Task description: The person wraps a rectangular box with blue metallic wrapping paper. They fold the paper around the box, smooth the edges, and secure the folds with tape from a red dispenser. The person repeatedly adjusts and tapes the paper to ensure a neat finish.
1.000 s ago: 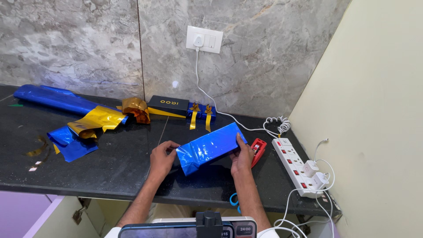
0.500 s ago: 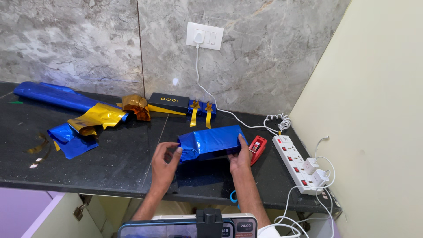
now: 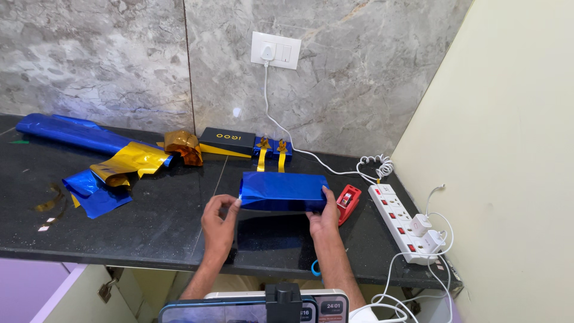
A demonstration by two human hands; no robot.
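We hold a box wrapped in shiny blue foil between both hands, standing on its long edge near the front of the black speckled counter. Our left hand comes up from below with the wrist bent, and its fingertips pinch the loose foil at the box's left end. Our right hand is cupped against the right end, thumb up along the side and fingers closed around the lower corner. The wrap is smooth and mirror-like on the front face, and its glow reflects in the polished stone below.

Just right of the right hand lies a red tape dispenser, and beyond it a white power strip with plugs and a coiled cable. At the back sit a flat black box and a small blue parcel with gold ribbons. To the left are crumpled sheets of blue and gold foil.
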